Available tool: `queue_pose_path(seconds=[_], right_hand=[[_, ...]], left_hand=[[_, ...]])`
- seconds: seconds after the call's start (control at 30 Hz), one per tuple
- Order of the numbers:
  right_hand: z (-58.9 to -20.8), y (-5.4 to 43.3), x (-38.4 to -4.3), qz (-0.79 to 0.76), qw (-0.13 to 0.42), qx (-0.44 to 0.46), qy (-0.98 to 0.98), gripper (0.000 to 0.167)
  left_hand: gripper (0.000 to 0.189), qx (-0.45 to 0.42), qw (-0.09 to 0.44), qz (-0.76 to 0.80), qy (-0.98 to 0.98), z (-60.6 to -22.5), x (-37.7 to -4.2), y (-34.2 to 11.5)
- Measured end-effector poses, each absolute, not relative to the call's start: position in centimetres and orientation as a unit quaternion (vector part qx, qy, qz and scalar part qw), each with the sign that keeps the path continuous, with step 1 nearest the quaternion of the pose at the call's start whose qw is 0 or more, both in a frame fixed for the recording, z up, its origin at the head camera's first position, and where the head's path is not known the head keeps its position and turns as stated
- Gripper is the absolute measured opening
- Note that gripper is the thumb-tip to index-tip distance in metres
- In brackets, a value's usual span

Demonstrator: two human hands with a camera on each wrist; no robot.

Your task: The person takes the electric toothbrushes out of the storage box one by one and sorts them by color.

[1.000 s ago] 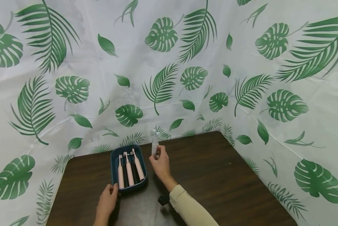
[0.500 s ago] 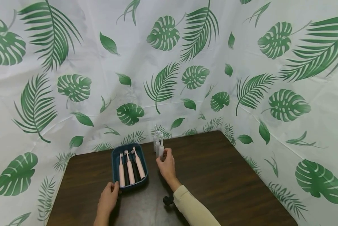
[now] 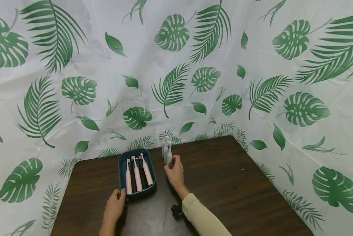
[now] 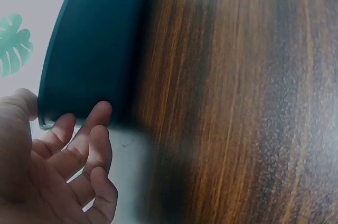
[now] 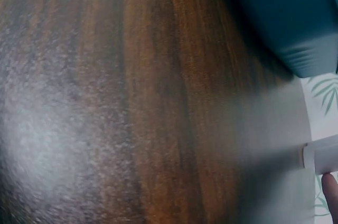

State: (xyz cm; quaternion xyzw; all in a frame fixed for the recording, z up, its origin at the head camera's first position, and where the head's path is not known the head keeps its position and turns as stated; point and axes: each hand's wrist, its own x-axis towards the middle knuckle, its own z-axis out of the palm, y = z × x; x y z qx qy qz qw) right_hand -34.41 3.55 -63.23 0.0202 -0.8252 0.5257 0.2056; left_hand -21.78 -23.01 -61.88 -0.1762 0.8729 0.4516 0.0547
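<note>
In the head view, my left hand (image 3: 114,207) holds the near left corner of a dark blue tray (image 3: 119,172). The left wrist view shows its thumb at the rim and fingertips against the outer wall. Inside the tray lie pink electric toothbrushes (image 3: 137,178) with black ones (image 3: 133,181) between them. To the tray's right, my right hand (image 3: 176,174) pinches the lower part of an upright white electric toothbrush (image 3: 169,156). Other white toothbrushes (image 3: 166,151) stand upright in a row just behind it. Only a fingertip and the white toothbrush's base (image 5: 323,155) show in the right wrist view.
Both the tray and the white toothbrushes are on a dark wood table (image 3: 217,183), near its back edge. A leaf-patterned white curtain (image 3: 170,82) hangs close behind and at the right. A black object (image 3: 176,208) sits at my right wrist.
Over the last second my right hand has shifted slightly right and nearer to me, and more of the white toothbrush row shows. My left hand stays at the tray's corner.
</note>
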Motion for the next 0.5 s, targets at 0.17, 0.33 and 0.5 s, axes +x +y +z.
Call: queue_pose_path(seconds=[0.17, 0.33, 0.5], right_hand=[[-63.54, 3.44, -34.35, 0.517, 0.215, 0.027, -0.828, 0.04], [-63.87, 3.43, -34.43, 0.518, 0.207, 0.02, -0.83, 0.04], [-64.2, 3.6, -34.43, 0.514, 0.207, 0.009, -0.832, 0.04]], left_hand=[[0.046, -0.181, 0.056, 0.453, 0.871, -61.82, -21.82, -23.01], [0.047, -0.183, 0.055, 0.453, 0.871, -61.9, -21.75, -22.98], [0.046, -0.182, 0.054, 0.452, 0.872, -61.97, -21.76, -22.88]])
